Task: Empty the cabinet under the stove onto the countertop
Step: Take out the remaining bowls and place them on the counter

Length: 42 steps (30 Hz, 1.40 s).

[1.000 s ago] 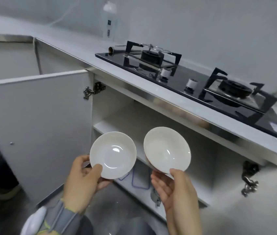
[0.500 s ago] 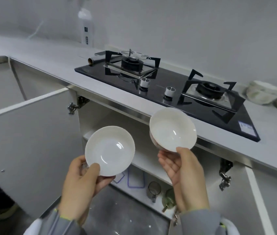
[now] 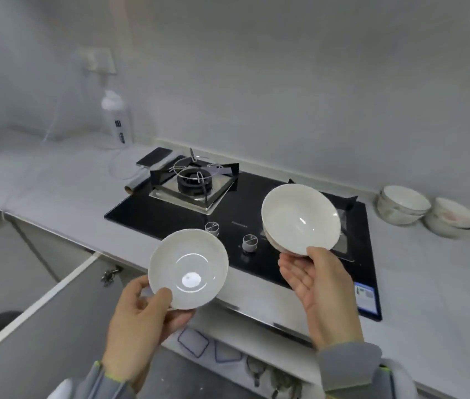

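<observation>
Now holds both bowls higher than a moment ago, up from the cabinet [image 3: 229, 339] to over the stove [image 3: 170, 223]. Grips the small bowl [image 3: 188, 273] with the left hand [image 3: 141, 326], thumb on the near rim and fingers curled under it, above the front edge of the countertop [image 3: 55, 194]. Grips the big bowl [image 3: 300, 218] with the right hand [image 3: 320, 292], thumb on the near rim and palm turned up, over the right side of the stove. Holds the two bowls apart, both tipped a bit toward the camera. Sees two knobs [image 3: 249, 241] on the black glass between the bowls. Sees stacked bowls [image 3: 403, 204] on the countertop near its right edge, well apart from the stove. Sees a clear bottle [image 3: 117, 122] standing at the back by the wall, with a dark phone [image 3: 154, 156] and a shiny roll [image 3: 135, 184] just left of the stove. Sees the cabinet door [image 3: 40, 326] open at the lower left. Sees a few things down in the cabinet, below the front edge of the countertop, too blurred to name.
</observation>
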### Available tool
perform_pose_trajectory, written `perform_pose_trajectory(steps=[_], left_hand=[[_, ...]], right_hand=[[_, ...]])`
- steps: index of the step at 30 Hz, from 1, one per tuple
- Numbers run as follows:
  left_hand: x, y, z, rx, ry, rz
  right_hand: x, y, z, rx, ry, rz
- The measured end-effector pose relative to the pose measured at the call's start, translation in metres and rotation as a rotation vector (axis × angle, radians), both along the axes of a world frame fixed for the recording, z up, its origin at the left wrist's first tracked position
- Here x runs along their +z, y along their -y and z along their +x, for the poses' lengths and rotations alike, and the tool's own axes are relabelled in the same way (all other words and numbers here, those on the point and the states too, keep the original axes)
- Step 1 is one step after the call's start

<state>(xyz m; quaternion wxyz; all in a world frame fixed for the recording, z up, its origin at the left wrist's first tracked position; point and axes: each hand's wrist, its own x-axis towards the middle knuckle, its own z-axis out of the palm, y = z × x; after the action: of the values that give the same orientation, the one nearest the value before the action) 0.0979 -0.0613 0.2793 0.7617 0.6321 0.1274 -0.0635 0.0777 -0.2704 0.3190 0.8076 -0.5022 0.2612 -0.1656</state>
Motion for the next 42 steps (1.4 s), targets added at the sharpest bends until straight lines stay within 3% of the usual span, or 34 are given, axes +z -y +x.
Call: perform_pose_trajectory(steps=[6, 12, 26, 42], left_hand=[[0.097, 0.054, 0.003, -0.135, 0.078, 0.014], [0.147, 0.116, -0.006, -0.266, 0.115, 0.018], [0.169, 0.259, -0.074, -0.360, 0.115, -0.082], [0.164, 0.273, -0.065, -0.503, 0.088, -0.052]], right_hand=[[0.096, 0.054, -0.028, -0.070, 0.065, -0.088], [0.146, 0.112, -0.070, -0.180, 0.075, -0.148], [0.165, 0.243, -0.172, -0.332, 0.096, -0.137], [0.155, 0.232, -0.189, -0.448, 0.019, -0.148]])
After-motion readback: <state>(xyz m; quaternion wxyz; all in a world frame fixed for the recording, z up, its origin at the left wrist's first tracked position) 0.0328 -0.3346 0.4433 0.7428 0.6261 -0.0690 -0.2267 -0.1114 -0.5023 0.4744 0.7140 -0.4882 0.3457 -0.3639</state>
